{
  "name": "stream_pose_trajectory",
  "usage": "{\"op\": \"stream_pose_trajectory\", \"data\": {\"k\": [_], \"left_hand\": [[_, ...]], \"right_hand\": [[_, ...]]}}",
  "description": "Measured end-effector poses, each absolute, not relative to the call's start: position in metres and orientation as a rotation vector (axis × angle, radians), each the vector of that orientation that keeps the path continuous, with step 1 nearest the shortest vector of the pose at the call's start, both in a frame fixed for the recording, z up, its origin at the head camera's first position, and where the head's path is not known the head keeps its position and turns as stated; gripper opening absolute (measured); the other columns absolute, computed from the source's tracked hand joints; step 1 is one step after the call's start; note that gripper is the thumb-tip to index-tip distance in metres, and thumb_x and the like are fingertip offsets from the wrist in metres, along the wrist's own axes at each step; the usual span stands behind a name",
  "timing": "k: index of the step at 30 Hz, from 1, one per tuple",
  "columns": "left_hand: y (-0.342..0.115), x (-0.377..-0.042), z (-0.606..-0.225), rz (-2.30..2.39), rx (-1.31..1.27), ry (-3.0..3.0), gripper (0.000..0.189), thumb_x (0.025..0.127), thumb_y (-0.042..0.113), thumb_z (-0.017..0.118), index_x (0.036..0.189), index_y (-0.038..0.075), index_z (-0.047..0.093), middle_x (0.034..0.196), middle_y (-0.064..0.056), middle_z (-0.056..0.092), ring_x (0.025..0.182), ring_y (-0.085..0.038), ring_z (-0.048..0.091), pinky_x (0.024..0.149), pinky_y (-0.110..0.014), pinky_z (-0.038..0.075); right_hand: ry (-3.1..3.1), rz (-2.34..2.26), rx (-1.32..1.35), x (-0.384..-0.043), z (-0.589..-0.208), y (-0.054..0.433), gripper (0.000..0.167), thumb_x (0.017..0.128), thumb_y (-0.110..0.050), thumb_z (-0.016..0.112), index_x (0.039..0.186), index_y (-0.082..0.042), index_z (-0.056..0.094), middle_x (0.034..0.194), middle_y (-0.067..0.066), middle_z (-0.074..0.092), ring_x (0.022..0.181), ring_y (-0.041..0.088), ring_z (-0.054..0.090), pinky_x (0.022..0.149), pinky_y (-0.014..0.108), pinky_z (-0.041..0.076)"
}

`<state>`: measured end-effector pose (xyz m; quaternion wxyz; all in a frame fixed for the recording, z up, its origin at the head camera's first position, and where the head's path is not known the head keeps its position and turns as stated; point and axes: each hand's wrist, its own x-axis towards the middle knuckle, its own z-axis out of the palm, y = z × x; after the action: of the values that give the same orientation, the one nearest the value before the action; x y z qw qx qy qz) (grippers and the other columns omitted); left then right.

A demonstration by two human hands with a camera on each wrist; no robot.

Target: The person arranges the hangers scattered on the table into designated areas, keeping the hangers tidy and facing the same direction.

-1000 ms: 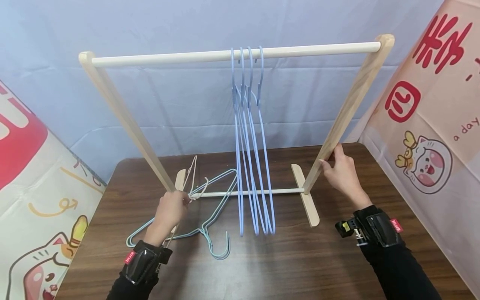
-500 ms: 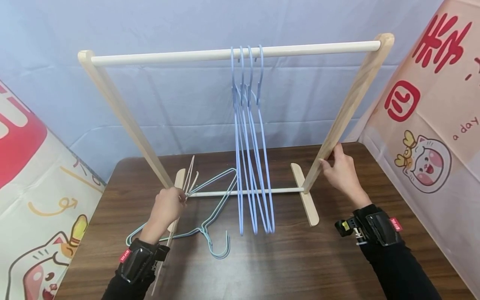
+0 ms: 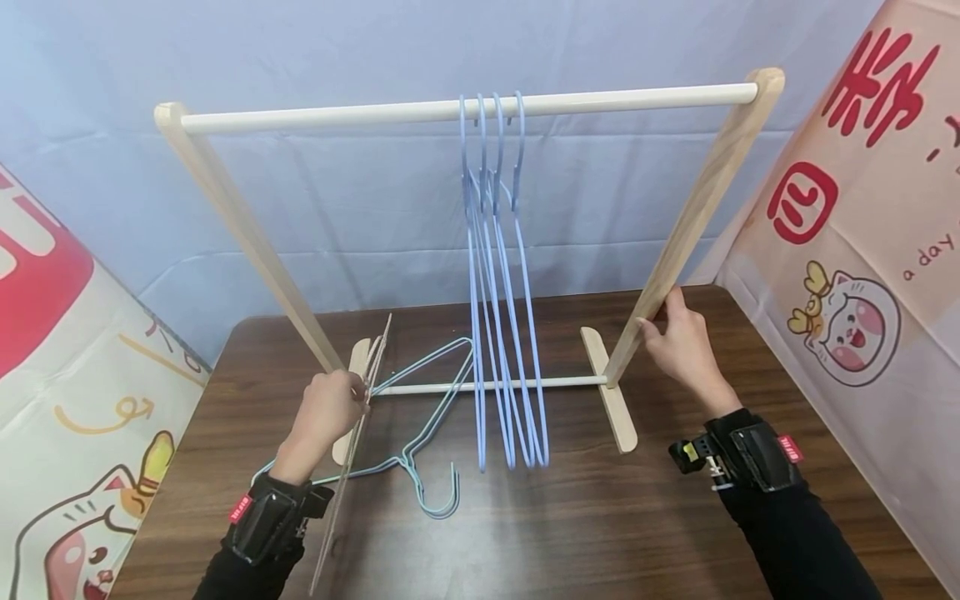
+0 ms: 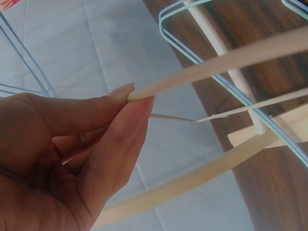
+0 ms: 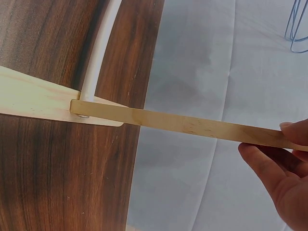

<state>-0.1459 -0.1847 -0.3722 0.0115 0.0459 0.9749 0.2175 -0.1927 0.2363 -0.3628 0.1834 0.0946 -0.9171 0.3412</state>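
My left hand (image 3: 330, 412) pinches a thin beige hanger (image 3: 341, 492) between thumb and fingertips, low in front of the left side of a wooden clothes rack (image 3: 337, 116). The left wrist view shows that beige hanger's rod (image 4: 216, 66) at the fingertips, with a thinner beige strand below it. My right hand (image 3: 686, 354) grips the lower part of the rack's right upright (image 3: 697, 208), also seen in the right wrist view, thumb on one side and fingers on the other. Several light blue hangers (image 3: 482, 192) hang from the top rod, right of its middle.
Pale blue-green hangers (image 3: 439, 514) lie on the dark wooden table (image 3: 547, 533), partly behind my left hand, across the rack's white lower bar (image 3: 573, 382). Wooden feet support both uprights. A light blue cloth (image 3: 360, 192) hangs behind, with printed panels left and right.
My left hand has shifted slightly left and turned the beige hanger, so it now appears nearly edge-on, reaching toward the table's front. The right hand and the hanging blue hangers stay put.
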Motion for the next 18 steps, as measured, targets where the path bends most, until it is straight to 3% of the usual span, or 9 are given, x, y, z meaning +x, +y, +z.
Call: {"op": "stream_pose_trajectory", "data": {"k": [7, 18], "left_hand": [[-0.1869, -0.1465, -0.3706, 0.697, 0.135, 3.038, 0.002, 0.07, -0.001, 0.065, 0.072, 0.0, 0.065, 0.069, -0.01, 0.065, 0.061, -0.023, 0.058, 0.054, -0.036, 0.046], [-0.1883, -0.1465, -0.3641, 0.705, 0.07, 3.015, 0.005, 0.073, 0.002, 0.069, 0.072, 0.001, 0.065, 0.078, -0.013, 0.066, 0.062, -0.023, 0.058, 0.055, -0.034, 0.046]], "right_hand": [[-2.584, 0.96, 0.267, -0.1927, -0.3627, 0.2362, 0.042, 0.085, 0.006, 0.054, 0.121, 0.012, 0.034, 0.092, 0.034, 0.054, 0.078, 0.045, 0.057, 0.056, 0.045, 0.043], [-2.579, 0.955, 0.265, -0.1925, -0.3631, 0.2357, 0.041, 0.085, 0.006, 0.054, 0.12, 0.011, 0.035, 0.09, 0.033, 0.055, 0.078, 0.044, 0.057, 0.056, 0.045, 0.043]]}}
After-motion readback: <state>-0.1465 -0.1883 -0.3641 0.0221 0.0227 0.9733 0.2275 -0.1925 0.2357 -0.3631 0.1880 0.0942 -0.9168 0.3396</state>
